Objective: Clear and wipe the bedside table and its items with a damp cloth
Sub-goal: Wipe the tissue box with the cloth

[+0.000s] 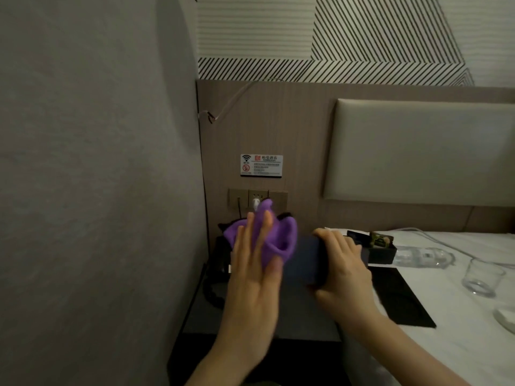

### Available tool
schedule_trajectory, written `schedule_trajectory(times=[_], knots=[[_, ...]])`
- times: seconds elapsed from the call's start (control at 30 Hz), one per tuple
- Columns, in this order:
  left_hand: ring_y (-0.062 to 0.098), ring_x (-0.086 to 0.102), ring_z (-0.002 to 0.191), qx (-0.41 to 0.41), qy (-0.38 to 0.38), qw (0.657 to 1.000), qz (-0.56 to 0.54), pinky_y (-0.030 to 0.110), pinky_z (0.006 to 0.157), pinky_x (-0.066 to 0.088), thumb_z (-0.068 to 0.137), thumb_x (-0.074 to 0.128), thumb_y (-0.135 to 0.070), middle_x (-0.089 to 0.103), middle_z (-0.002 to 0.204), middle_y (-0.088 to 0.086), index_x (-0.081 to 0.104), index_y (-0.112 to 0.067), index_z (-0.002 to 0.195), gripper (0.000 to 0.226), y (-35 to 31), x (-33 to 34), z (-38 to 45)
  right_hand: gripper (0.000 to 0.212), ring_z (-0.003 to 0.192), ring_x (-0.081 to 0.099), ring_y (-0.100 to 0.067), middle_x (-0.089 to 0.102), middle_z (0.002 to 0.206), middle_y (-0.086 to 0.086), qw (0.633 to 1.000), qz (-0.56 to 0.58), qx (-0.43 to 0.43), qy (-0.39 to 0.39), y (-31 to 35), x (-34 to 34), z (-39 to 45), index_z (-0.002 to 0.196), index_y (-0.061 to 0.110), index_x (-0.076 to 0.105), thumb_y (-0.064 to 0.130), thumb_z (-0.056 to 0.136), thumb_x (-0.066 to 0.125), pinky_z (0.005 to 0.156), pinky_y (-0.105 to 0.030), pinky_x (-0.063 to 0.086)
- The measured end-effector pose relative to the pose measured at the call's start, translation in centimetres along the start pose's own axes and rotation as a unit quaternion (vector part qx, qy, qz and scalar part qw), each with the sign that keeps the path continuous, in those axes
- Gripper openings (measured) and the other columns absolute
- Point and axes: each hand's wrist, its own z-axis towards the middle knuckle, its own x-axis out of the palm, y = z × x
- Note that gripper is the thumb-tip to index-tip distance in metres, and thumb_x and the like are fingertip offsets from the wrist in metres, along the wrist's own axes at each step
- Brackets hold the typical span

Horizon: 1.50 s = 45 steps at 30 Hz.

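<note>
Purple cloth (271, 235): bunched and folded, soft-looking, pressed against the left end of a dark box; one corner sticks up in front of the wall sockets.
Left hand (257, 270): fingers straight and spread, flat on the cloth, pushing it onto the box; thumb tucked at the cloth's lower edge.
Right hand (341, 267): fingers curled over the top of the box, thumb below, gripping its right end.
Dark box (306, 260): long, matt, blue-black, held level above the bedside table, between the two hands; what it is cannot be told.
Bedside table (278, 316): grey top, dark front edge, in the corner between the grey wall and the bed.
Black mass behind the cloth (220, 263): partly hidden, with a coiled cord; too dark to name with certainty.
Bed (446, 344): white sheet, carrying a flat black tray (401, 299), a small black holder with packets (381, 246), a plastic bottle (420, 256) lying down, and a clear glass (482, 280).
Right edge: a pale object (505, 316) is cut off.
Wall sign (261, 165): print too small to read.
</note>
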Motion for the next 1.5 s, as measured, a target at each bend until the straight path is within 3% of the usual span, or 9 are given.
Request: schedule_trajectory(times=[0.23, 0.3, 0.4, 0.77, 0.9, 1.17, 1.3, 1.43, 1.5], knots=[[-0.006, 0.048, 0.107, -0.177, -0.059, 0.977, -0.105, 0.031, 0.079, 0.049, 0.089, 0.03, -0.056, 0.038, 0.113, -0.046, 0.037, -0.045, 0.142, 0.055, 0.9, -2.5, 1.8, 0.099, 0.104, 0.062, -0.035, 0.062, 0.11, -0.002, 0.985, -0.131, -0.098, -0.045, 0.8, 0.1, -0.2, 0.122, 0.024, 0.047, 0.017, 0.035, 0.094, 0.095, -0.072, 0.031], [-0.015, 0.033, 0.122, -0.154, -0.065, 0.98, -0.106, 0.019, 0.103, 0.029, 0.083, 0.031, -0.057, 0.025, 0.111, -0.053, 0.031, -0.046, 0.143, 0.061, 0.1, -2.1, 1.3, 0.099, 0.103, 0.061, -0.036, 0.061, 0.11, -0.003, 0.986, -0.127, -0.093, -0.049, 0.9, 0.2, 0.1, 0.122, 0.024, 0.046, 0.018, 0.036, 0.094, 0.096, -0.072, 0.032], [-0.047, 0.012, 0.1, -0.102, -0.034, 0.991, -0.081, -0.015, 0.083, 0.01, 0.091, 0.033, -0.042, 0.014, 0.12, -0.05, 0.025, -0.05, 0.135, 0.045, -1.3, -1.2, 0.2, 0.094, 0.101, 0.062, -0.038, 0.062, 0.109, -0.007, 0.988, -0.126, -0.07, -0.047, 0.6, 0.6, 0.5, 0.122, 0.018, 0.054, 0.017, 0.037, 0.095, 0.094, -0.073, 0.035], [-0.007, 0.045, 0.121, -0.14, -0.052, 0.983, -0.112, 0.036, 0.106, 0.04, 0.075, 0.034, -0.066, 0.046, 0.133, -0.033, 0.042, -0.067, 0.12, 0.046, -0.3, -1.6, 1.2, 0.091, 0.11, 0.053, -0.031, 0.056, 0.116, 0.0, 0.995, -0.099, -0.026, 0.011, 0.6, 0.3, 0.0, 0.128, 0.024, 0.048, 0.023, 0.048, 0.092, 0.101, -0.072, 0.032], [-0.017, 0.052, 0.098, -0.189, -0.066, 0.969, -0.147, 0.01, 0.079, 0.044, 0.086, 0.034, -0.059, 0.056, 0.117, -0.023, 0.05, -0.046, 0.126, 0.045, 1.3, -3.0, 2.4, 0.093, 0.102, 0.056, -0.029, 0.057, 0.11, 0.002, 0.993, -0.102, -0.065, -0.008, 1.0, 0.0, -0.2, 0.124, 0.027, 0.043, 0.025, 0.045, 0.091, 0.093, -0.069, 0.042], [0.003, -0.004, 0.144, -0.024, 0.071, 0.991, 0.113, 0.026, 0.114, 0.014, 0.069, 0.029, -0.087, -0.013, 0.152, -0.03, -0.005, -0.072, 0.132, 0.073, -0.4, -0.4, -0.1, 0.09, 0.112, 0.053, -0.029, 0.055, 0.123, -0.001, 0.987, -0.143, -0.052, 0.059, 0.8, 0.7, 0.8, 0.137, 0.021, 0.048, 0.044, 0.058, 0.086, 0.096, -0.049, 0.038], [0.026, -0.05, 0.129, 0.078, 0.093, 0.859, 0.497, 0.046, 0.103, -0.026, 0.077, 0.065, -0.06, -0.055, 0.139, -0.003, -0.048, -0.039, 0.13, 0.126, 1.2, -0.6, 0.3, 0.093, 0.112, 0.055, -0.026, 0.057, 0.123, -0.002, 0.985, -0.15, -0.053, 0.069, 1.0, 0.6, 1.0, 0.134, 0.018, 0.049, 0.044, 0.054, 0.088, 0.097, -0.045, 0.039], [0.037, -0.022, 0.142, 0.114, 0.074, 0.823, 0.551, 0.051, 0.105, -0.031, 0.067, 0.081, -0.039, -0.014, 0.155, 0.007, -0.023, -0.032, 0.145, 0.13, 0.9, -1.7, 1.8, 0.093, 0.092, 0.064, -0.023, 0.065, 0.105, 0.0, 0.977, -0.17, -0.126, -0.007, 1.9, 0.2, 1.0, 0.12, 0.019, 0.052, 0.045, 0.04, 0.093, 0.081, -0.043, 0.05], [0.041, 0.029, 0.137, 0.133, 0.085, 0.817, 0.554, 0.062, 0.112, 0.009, 0.044, 0.091, -0.038, 0.036, 0.143, 0.012, 0.023, -0.025, 0.142, 0.12, 0.1, -1.9, 2.3, 0.091, 0.094, 0.063, -0.023, 0.064, 0.106, 0.001, 0.975, -0.162, -0.15, -0.014, 2.1, 0.1, 1.0, 0.121, 0.019, 0.049, 0.042, 0.044, 0.092, 0.084, -0.043, 0.049]])
